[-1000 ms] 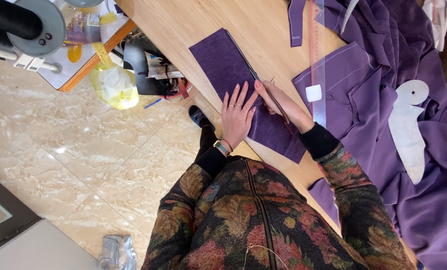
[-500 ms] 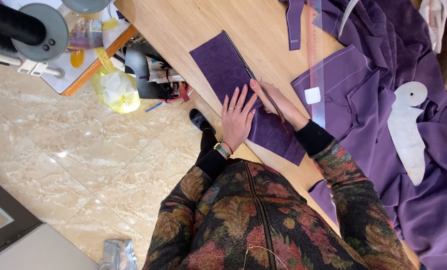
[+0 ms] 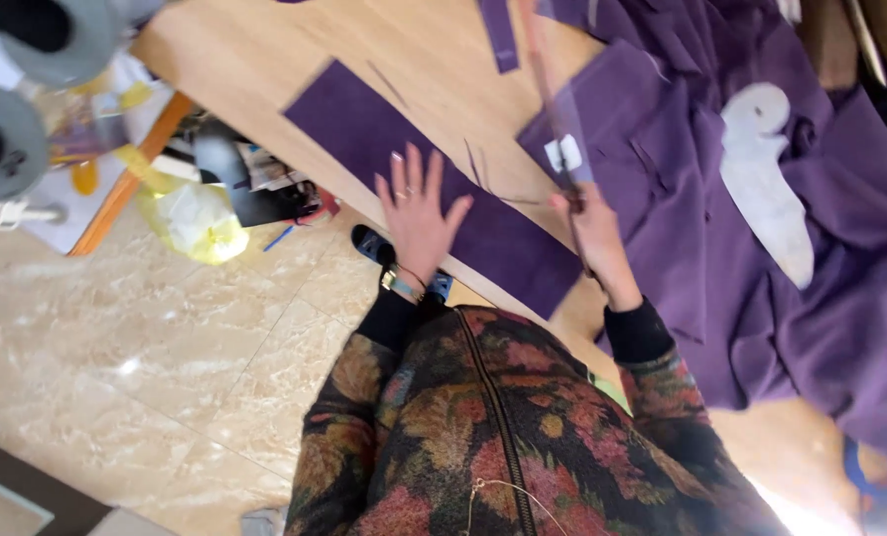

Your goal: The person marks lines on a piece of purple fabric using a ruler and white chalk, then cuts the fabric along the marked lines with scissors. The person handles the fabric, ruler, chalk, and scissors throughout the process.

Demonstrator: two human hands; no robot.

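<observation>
Head view: the left hand (image 3: 419,213) lies flat with fingers spread on a dark purple fabric strip (image 3: 434,184) on the wooden table (image 3: 265,50), pinning it, while just beside it the right hand (image 3: 592,233) grips a clear ruler (image 3: 558,129).

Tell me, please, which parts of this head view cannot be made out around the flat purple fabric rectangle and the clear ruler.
- Right hand: motion blur hides how its fingers grip the long clear plastic ruler.
- Ruler's far end: cut off by the top edge.
- Flat purple fabric rectangle: the left hand covers its middle.
- Heap of purple cloth: cut off by the right edge.
- Items under the wooden table: too small and shadowed.
</observation>
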